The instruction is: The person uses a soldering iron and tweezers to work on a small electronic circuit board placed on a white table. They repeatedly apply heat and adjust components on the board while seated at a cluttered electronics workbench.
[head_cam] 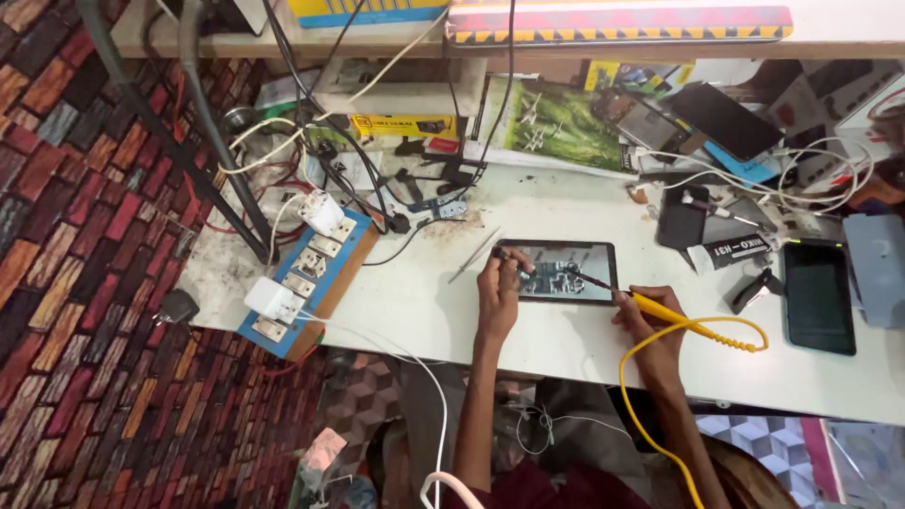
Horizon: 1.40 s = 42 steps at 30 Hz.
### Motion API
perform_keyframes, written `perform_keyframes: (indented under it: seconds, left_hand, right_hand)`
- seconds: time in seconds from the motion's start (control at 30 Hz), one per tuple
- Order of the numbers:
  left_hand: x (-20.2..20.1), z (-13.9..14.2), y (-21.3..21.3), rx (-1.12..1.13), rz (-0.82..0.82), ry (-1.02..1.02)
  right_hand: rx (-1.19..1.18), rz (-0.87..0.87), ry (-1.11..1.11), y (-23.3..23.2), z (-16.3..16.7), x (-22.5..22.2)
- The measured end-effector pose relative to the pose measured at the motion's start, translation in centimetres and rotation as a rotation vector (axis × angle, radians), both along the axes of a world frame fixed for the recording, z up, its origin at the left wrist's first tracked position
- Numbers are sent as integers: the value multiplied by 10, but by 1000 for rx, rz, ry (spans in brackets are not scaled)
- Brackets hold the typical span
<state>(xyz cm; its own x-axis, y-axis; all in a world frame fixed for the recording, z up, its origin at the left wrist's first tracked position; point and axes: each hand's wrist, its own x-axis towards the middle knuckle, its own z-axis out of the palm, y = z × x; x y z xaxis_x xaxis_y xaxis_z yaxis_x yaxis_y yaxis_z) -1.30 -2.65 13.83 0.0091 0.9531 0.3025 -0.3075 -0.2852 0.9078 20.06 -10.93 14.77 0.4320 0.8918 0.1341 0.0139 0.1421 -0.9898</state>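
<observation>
An opened phone [562, 270] lies flat on the white bench [424, 302], its dark back and inner parts showing. My left hand [498, 294] rests at the phone's left edge, fingertips pinched on something small I cannot make out. My right hand [645, 319] grips a yellow-handled soldering iron [660, 308]; its dark tip reaches left onto the phone's middle. A coiled yellow cord [698, 332] loops from the handle down past my right forearm. Metal tweezers [474, 254] lie just left of the phone.
A blue switchboard with white plugs [300, 273] sits at the bench's left edge among tangled cables. Other phones [817, 296] and a grey glue tube [731, 253] lie to the right. A green printed sheet [556, 123] and boxes crowd the back. Brick-patterned floor lies on the left.
</observation>
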Motion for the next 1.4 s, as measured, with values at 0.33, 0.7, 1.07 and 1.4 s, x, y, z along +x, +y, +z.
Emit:
perform_keyframes:
  seconds: [0.33, 0.7, 1.07, 1.4]
  left_hand:
    - [2, 5, -7, 63, 43, 18]
    - [5, -1, -8, -13, 45, -52]
    - [9, -9, -12, -17, 10, -44]
    - [5, -9, -10, 48, 81, 27]
  right_hand:
    - [10, -7, -96, -3, 9, -4]
    - [5, -3, -70, -10, 19, -4]
    - [-18, -61, -41, -6, 22, -12]
    - [96, -41, -67, -11, 17, -18]
